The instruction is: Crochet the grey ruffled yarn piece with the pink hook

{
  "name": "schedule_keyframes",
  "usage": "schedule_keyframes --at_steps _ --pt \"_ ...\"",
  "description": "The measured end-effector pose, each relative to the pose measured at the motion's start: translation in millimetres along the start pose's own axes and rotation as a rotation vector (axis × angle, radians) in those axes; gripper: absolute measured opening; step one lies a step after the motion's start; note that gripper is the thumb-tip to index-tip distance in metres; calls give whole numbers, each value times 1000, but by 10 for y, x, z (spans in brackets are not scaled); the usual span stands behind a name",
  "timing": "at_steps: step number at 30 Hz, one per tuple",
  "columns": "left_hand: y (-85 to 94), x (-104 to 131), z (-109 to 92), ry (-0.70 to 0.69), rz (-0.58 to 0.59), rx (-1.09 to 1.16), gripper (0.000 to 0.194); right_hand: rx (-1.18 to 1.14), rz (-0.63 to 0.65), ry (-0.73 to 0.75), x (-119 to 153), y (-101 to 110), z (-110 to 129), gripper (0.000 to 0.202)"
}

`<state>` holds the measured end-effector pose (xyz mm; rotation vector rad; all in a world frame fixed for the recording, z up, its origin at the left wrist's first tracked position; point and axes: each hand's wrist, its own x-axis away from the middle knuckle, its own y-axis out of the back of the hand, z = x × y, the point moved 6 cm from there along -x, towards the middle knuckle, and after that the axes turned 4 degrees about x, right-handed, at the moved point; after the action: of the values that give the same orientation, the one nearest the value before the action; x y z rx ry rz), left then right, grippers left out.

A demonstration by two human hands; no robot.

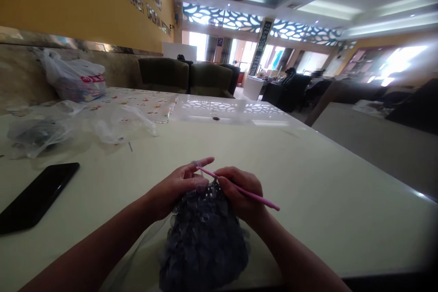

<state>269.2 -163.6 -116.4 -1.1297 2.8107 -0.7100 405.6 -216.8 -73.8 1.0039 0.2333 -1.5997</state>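
Observation:
A dark, scale-textured crochet piece hangs down from my hands toward the table's near edge. My left hand pinches its upper left edge, with the index finger stretched out and a pale strand of yarn round it. In my right hand is a pink crochet hook, its handle pointing down to the right. The hook's tip reaches left to the yarn by my left index finger. A loop sits on the shaft above the piece's top edge. Part of that edge is hidden behind my fingers.
A black phone lies on the pale table at left. Behind it are a clear bag with dark contents, a crumpled plastic bag and a full white bag. Armchairs stand beyond; people sit in the background.

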Motion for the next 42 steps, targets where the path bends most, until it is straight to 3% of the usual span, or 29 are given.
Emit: schedule_keyframes --at_steps 6,16,24,27,29,32,34,38,42 --pt "56 24 -142 -56 60 -96 81 -96 45 -103 -49 72 -99 16" --pt "150 57 -271 -93 56 -199 79 -250 426 -151 -96 50 -146 18" --pt "159 85 -320 -156 -36 -320 75 -85 469 -50 -112 73 -39 20" --pt "110 94 -366 -266 -160 -506 69 149 429 82 -63 -15 3 23" --pt "69 89 -363 -339 -240 -578 71 400 322 192 -13 -106 23 25" --pt "59 51 -247 -325 -282 -393 78 735 30 345 81 -195 72 29" --pt "69 16 -124 -224 -236 -143 79 800 -56 411 144 -242 82 27" --pt "33 -1 -16 -31 -13 158 81 593 -103 528 199 -178 126 12" --pt "92 5 -111 -36 94 207 89 182 -4 371 94 -49 87 16"
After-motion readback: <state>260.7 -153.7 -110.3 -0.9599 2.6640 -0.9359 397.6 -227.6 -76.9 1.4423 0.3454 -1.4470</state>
